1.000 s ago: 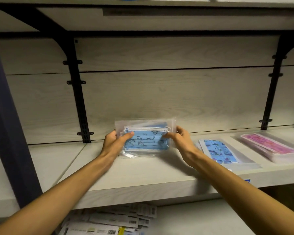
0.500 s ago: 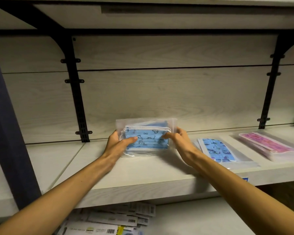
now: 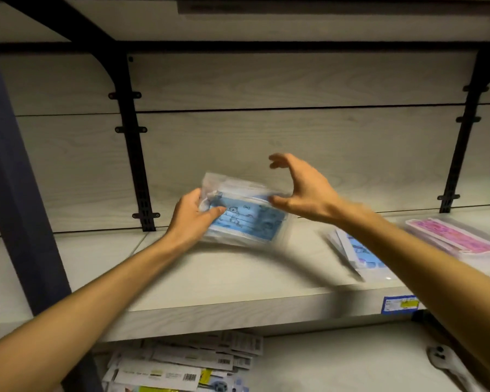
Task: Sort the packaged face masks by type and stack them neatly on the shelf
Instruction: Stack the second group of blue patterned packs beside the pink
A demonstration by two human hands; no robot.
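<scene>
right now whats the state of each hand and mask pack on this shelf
left hand: grips the left end of the blue cartoon mask pack
right hand: open, fingers spread, beside the pack's right end
blue cartoon mask pack: tilted, blurred
second blue mask pack: flat on the shelf
pink mask pack: flat on the shelf

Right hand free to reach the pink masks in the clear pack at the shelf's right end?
Probably yes. The right hand is open and holds nothing; the left hand alone grips the blue printed mask pack. Nothing stands between it and the pink mask pack.
</scene>
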